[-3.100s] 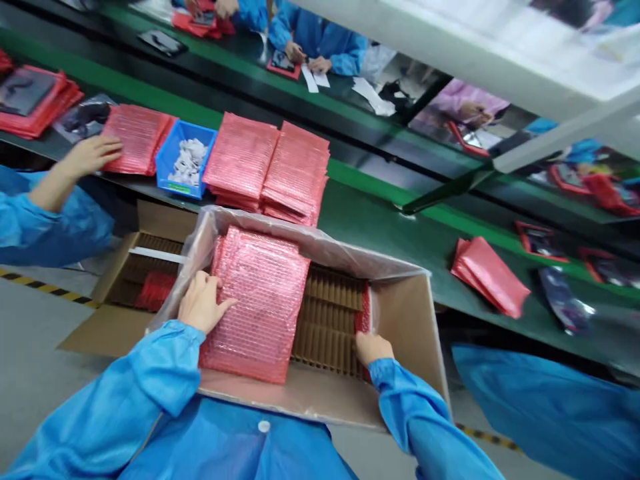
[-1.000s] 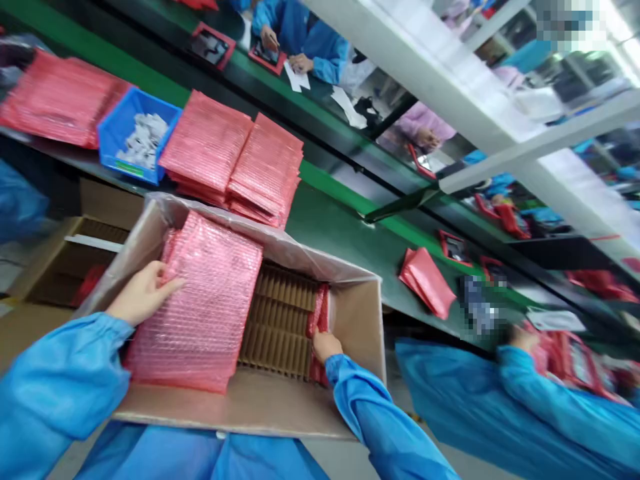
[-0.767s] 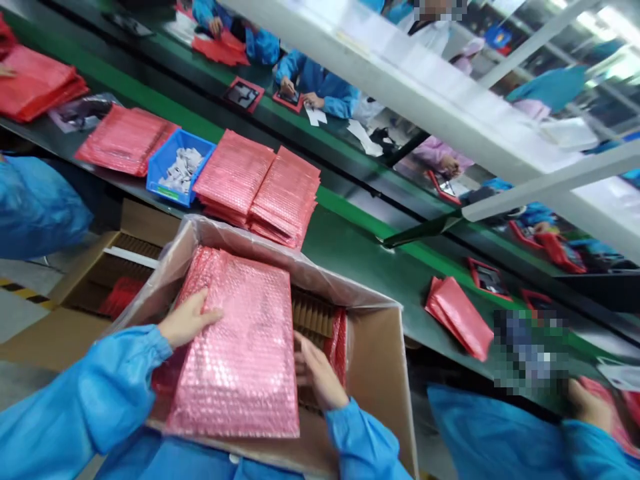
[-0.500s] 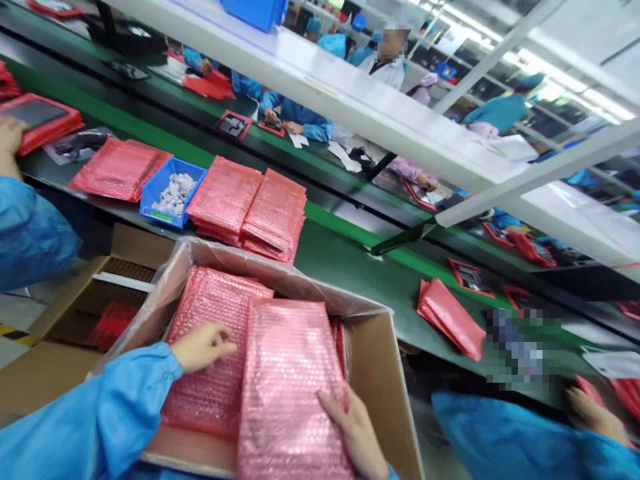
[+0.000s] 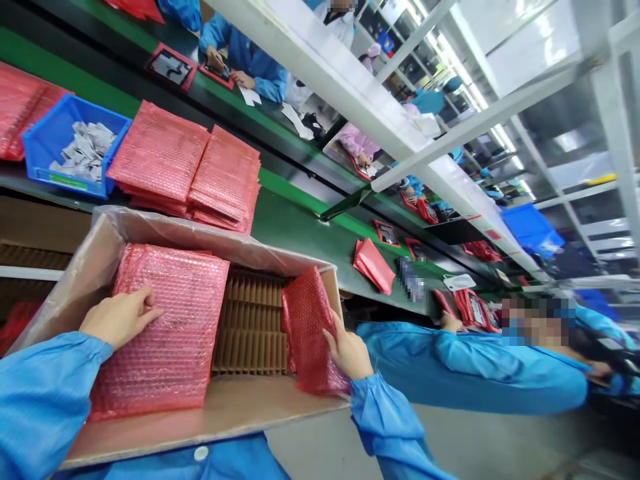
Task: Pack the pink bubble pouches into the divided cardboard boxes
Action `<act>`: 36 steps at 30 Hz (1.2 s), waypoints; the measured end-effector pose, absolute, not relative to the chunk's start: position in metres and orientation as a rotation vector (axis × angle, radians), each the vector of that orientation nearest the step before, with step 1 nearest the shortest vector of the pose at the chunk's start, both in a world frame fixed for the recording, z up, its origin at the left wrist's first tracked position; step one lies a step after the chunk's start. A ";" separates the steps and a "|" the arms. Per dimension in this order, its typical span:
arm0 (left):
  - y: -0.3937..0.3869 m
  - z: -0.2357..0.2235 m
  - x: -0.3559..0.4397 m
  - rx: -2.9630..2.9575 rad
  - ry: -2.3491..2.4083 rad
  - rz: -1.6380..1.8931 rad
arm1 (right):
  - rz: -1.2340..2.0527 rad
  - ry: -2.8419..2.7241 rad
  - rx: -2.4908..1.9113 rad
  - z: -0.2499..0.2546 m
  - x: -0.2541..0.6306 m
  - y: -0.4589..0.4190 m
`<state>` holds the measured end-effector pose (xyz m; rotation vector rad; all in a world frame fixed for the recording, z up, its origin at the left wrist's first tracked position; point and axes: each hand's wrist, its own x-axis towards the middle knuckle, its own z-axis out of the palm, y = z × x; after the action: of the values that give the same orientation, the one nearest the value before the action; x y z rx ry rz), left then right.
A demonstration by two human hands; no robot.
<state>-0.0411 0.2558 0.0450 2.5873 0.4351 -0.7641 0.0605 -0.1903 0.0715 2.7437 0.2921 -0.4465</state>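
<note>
My left hand [image 5: 123, 317] rests over a stack of red bubble bags [image 5: 175, 327] in the left part of an open cardboard box [image 5: 250, 397]. Its fingers are loosely bent, with thumb and fingertips apart and nothing between them. At the box's right end my right hand [image 5: 350, 350] grips a tilted red bubble bag [image 5: 311, 327], thumb on the face toward me and the other fingers partly hidden. Between the stack and that bag, brown cardboard dividers [image 5: 253, 320] form narrow slots. Clear plastic film lines the box's rim.
Beyond the box, a green bench [image 5: 295, 230] carries stacked red bubble bags [image 5: 160, 157] and a blue bin [image 5: 37, 150] of small grey-white pieces. A co-worker's blue sleeve [image 5: 480, 360] is close on the right. A white shelf beam [image 5: 320, 67] crosses above the bench.
The red bubble bag in my right hand has moved from the box's front middle to its right end, uncovering the dividers. My left hand stays over the stack. The view has swung right.
</note>
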 end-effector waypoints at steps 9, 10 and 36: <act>0.261 0.036 -0.042 2.578 0.439 -0.707 | -0.714 0.185 2.754 -0.018 0.058 -0.139; 0.260 0.034 -0.042 2.578 0.440 -0.683 | -0.742 0.199 2.749 -0.022 0.052 -0.141; 0.280 0.041 -0.041 2.621 0.708 -0.636 | -0.714 0.341 2.763 -0.026 0.046 -0.139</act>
<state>-0.0411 0.2795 0.0411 2.6215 0.7083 -0.6358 0.0462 -0.1389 -0.0257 2.7626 0.3408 -0.7136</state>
